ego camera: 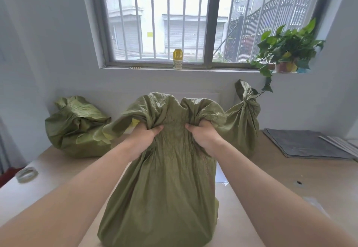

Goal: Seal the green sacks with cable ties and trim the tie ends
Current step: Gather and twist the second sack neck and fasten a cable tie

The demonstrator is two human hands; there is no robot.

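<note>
1. At the far left edge of the desk [271, 178] lies a pale ring [27, 174], too blurred to identify.
2. Behind it, the left sack [77, 126] sits slumped on the desk against the wall. Its green fabric is crumpled and its top sags over; you cannot tell from here whether its mouth is tied.
3. Your left hand [144, 136] is clenched on the left side of the middle sack's mouth, with the fingers buried in the bunched fabric and the thumb pointing inward.
4. The middle sack [166, 178] stands upright on the desk directly in front of you, between your forearms. Its neck is gathered under both hands and the loose rim billows out above your knuckles.
5. On the windowsill [213, 69] behind it stands a small bottle [177, 59] with a yellow top.
6. Your right hand [203, 136] grips the right side of the same mouth, its fingers curled into the folds. Its thumb points toward your left thumb, and the two are near but apart.
7. The right sack [244, 122] stands just behind your right hand. Its neck is cinched tight with a tuft of fabric sticking up, and what binds it is too small to make out.
8. A potted plant [286, 52] sits at the right end of the windowsill, one vine trailing down toward the right sack.
9. Grey sheets [306, 144] lie flat in a stack on the desk at the far right.
</note>
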